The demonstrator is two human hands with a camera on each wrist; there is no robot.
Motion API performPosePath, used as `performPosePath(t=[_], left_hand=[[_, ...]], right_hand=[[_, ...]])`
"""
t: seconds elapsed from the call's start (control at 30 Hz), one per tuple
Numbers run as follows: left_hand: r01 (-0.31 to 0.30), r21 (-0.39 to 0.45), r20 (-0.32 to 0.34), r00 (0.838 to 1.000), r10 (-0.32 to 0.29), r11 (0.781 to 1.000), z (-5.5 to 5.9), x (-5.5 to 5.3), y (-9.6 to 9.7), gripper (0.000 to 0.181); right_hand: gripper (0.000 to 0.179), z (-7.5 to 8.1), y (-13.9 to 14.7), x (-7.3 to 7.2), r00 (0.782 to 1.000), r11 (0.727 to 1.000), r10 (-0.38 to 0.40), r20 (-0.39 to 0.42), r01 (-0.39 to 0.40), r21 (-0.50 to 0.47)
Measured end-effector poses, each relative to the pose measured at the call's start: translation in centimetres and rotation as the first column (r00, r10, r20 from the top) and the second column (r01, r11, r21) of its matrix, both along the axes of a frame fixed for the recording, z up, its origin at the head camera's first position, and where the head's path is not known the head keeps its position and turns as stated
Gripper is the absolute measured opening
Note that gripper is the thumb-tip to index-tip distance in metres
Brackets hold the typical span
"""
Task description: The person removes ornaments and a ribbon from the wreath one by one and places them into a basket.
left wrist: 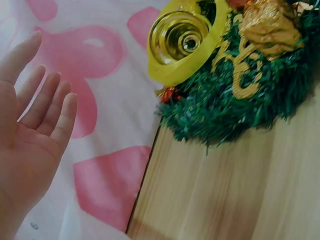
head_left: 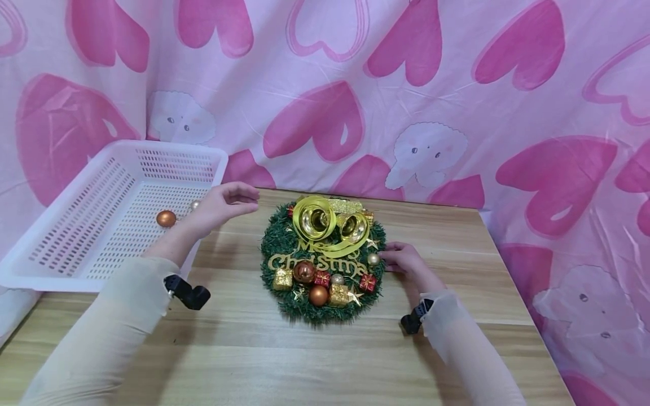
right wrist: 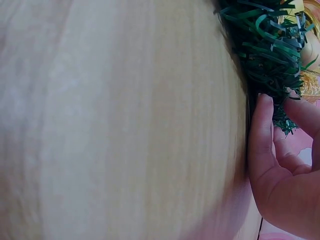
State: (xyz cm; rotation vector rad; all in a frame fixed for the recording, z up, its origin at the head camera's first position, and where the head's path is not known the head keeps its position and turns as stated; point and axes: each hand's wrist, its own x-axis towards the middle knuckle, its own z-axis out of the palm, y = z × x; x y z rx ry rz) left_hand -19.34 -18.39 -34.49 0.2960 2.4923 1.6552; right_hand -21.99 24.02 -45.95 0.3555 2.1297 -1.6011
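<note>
A green tinsel Christmas wreath [head_left: 276, 237] lies on the table, with gold lettering [head_left: 284, 262], baubles and small gift boxes on it. Two gold bells [head_left: 315, 219] with yellow ribbon sit at its top. My right hand [head_left: 406, 262] is at the wreath's right edge. Seen from the right wrist, thumb and fingertips pinch the green tinsel [right wrist: 270, 55] there. My left hand [head_left: 223, 206] holds nothing and hovers by the basket's right rim, apart from the wreath. In the left wrist view its fingers [left wrist: 62, 117] are extended and slightly bent.
A white plastic basket [head_left: 66, 282] with slotted walls stands at the left. In it lie a copper bauble [head_left: 166, 219] and a small pale bauble [head_left: 195, 205], partly behind my left hand. A pink heart-print curtain [head_left: 325, 73] hangs behind the wooden table [head_left: 264, 366].
</note>
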Motion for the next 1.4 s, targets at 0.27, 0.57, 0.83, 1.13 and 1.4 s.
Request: performPosePath(t=[0.27,0.57,0.83,1.13,1.4], left_hand=[[0.09,0.05,-0.008,0.996,-0.09,0.995,-1.5,0.2,1.8,0.045],[0.148,0.096,0.033,0.988,-0.152,0.984,-2.6,0.5,3.5,0.044],[0.232,0.127,0.038,0.97,-0.238,0.965,-3.9,0.9,4.8,0.048],[0.293,0.154,0.057,0.951,-0.305,0.944,-5.9,1.5,6.5,0.048],[0.355,0.093,0.062,0.93,-0.361,0.93,-6.8,1.7,7.3,0.052]], right_hand=[[0.054,0.0,-0.1,0.0,1.0,1.0,-0.001,0.005,0.001,-0.005],[0.055,0.1,-0.1,-0.1,1.0,1.0,0.001,0.003,-0.001,-0.018],[0.048,-0.2,-0.1,-0.1,1.0,1.0,-0.004,-0.004,0.004,-0.024],[0.054,-0.1,0.0,0.0,1.0,1.0,-0.016,0.011,0.016,-0.01],[0.054,-0.1,0.0,0.0,1.0,1.0,-0.019,0.008,0.019,-0.006]])
